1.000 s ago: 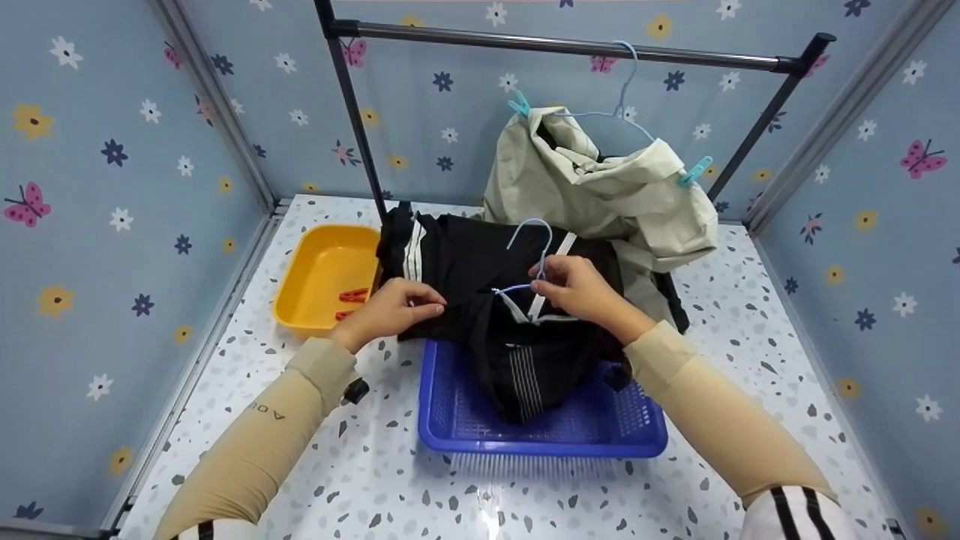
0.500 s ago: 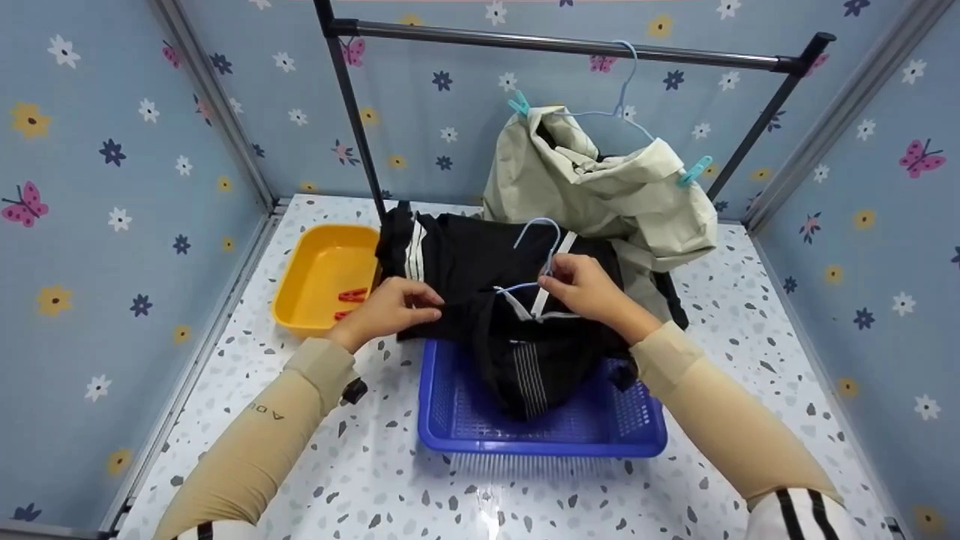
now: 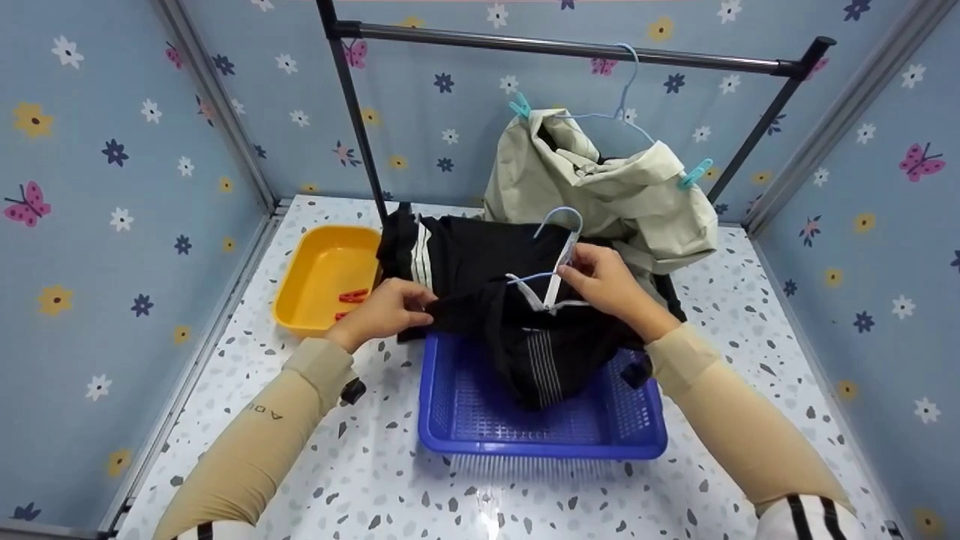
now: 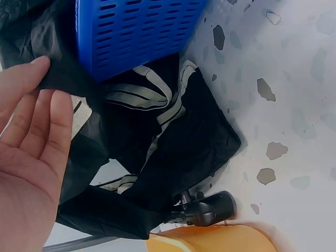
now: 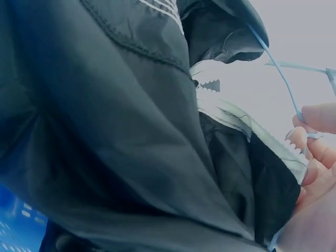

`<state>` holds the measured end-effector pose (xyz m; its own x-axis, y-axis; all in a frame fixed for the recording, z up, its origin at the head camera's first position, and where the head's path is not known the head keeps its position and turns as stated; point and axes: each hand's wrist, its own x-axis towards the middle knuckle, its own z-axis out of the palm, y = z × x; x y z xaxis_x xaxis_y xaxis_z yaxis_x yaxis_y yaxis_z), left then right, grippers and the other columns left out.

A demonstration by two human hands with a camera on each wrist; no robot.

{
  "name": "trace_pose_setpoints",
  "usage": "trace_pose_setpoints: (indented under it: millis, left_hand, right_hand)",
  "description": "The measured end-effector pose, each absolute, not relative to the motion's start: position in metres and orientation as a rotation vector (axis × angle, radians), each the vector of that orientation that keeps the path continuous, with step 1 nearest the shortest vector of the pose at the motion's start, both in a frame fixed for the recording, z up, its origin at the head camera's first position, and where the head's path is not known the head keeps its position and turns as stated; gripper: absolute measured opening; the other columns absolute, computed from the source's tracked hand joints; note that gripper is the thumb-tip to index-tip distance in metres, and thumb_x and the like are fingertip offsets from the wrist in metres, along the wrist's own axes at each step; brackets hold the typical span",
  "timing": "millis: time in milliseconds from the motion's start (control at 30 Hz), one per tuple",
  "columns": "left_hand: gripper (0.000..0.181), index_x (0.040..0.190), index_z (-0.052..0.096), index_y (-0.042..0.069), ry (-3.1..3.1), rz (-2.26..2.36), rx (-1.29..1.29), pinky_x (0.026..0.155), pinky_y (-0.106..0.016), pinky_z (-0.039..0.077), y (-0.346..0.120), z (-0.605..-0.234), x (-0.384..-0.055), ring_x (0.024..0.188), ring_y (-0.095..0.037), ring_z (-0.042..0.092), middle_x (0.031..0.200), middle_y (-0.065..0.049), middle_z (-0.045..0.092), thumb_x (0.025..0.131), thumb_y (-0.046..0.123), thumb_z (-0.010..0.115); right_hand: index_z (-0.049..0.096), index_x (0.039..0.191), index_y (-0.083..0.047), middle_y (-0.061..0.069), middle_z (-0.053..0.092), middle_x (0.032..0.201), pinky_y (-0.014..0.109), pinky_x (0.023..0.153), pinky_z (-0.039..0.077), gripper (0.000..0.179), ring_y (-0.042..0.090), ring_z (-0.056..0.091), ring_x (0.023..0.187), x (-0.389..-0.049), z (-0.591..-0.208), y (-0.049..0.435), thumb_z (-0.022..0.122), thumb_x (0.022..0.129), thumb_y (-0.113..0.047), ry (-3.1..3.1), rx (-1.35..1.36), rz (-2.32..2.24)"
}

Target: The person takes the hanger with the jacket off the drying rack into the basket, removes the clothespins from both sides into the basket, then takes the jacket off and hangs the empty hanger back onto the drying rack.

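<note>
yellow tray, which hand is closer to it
Left. The left hand is beside the yellow tray, at its right side in the head view, pinching the black garment; the right hand is farther right, holding a blue hanger.

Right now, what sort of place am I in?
Likely a small walled space set up for hanging laundry: floral panels on three sides, a black rack bearing a pale garment, and a blue basket below a black garment.
</note>
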<state>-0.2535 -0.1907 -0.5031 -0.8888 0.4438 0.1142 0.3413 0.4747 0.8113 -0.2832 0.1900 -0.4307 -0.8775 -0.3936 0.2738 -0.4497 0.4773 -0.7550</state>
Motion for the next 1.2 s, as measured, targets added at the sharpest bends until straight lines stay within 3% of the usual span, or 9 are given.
trace_pose_setpoints:
  millis: [133, 367, 700, 1067, 1200]
  left_hand:
    - [0.009, 0.101, 0.080, -0.003, 2.645, 1.385, 0.698, 0.082, -0.024, 0.057, -0.192, -0.502, -0.254, 0.082, -0.011, 0.066, 0.094, -0.014, 0.080, 0.092, -0.002, 0.080]
    - [0.008, 0.102, 0.081, -0.003, 2.630, 1.392, 0.668, 0.071, -0.018, 0.055, -0.195, -0.500, -0.255, 0.072, -0.010, 0.064, 0.092, -0.015, 0.079, 0.097, 0.000, 0.076]
    - [0.011, 0.104, 0.080, -0.003, 2.650, 1.306, 0.656, 0.070, -0.022, 0.054, -0.201, -0.499, -0.257, 0.070, -0.011, 0.059, 0.090, -0.012, 0.075, 0.102, 0.002, 0.070]
    - [0.014, 0.097, 0.078, 0.000, 2.648, 1.239, 0.639, 0.064, -0.022, 0.052, -0.208, -0.503, -0.259, 0.066, -0.014, 0.062, 0.070, 0.007, 0.054, 0.105, 0.003, 0.067]
    - [0.015, 0.095, 0.076, -0.001, 2.642, 1.228, 0.647, 0.064, -0.022, 0.053, -0.207, -0.502, -0.260, 0.067, -0.015, 0.063, 0.070, 0.007, 0.051, 0.105, 0.002, 0.065]
  right_hand:
    - [0.067, 0.085, 0.002, -0.005, 0.055, 0.073, 0.020, 0.064, 0.039, 0.015, 0.003, 0.047, 0.065, -0.285, -0.428, 0.198, 0.072, 0.098, -0.003, -2.635, 0.747, 1.348]
    - [0.060, 0.075, -0.002, -0.009, 0.047, 0.067, 0.022, 0.060, 0.035, 0.028, 0.002, 0.042, 0.061, -0.285, -0.421, 0.210, 0.074, 0.099, -0.008, -2.669, 0.757, 1.257]
    - [0.071, 0.081, -0.001, -0.007, 0.056, 0.070, 0.021, 0.064, 0.039, 0.018, 0.002, 0.048, 0.065, -0.284, -0.416, 0.223, 0.075, 0.098, -0.006, -2.677, 0.780, 1.191]
    - [0.073, 0.085, 0.001, -0.005, 0.058, 0.072, 0.021, 0.065, 0.040, 0.015, 0.002, 0.049, 0.067, -0.284, -0.413, 0.230, 0.075, 0.098, -0.006, -2.635, 0.732, 1.213]
    - [0.073, 0.087, 0.003, -0.008, 0.058, 0.072, 0.020, 0.066, 0.039, 0.014, 0.003, 0.049, 0.068, -0.283, -0.412, 0.230, 0.074, 0.098, -0.005, -2.614, 0.713, 1.238]
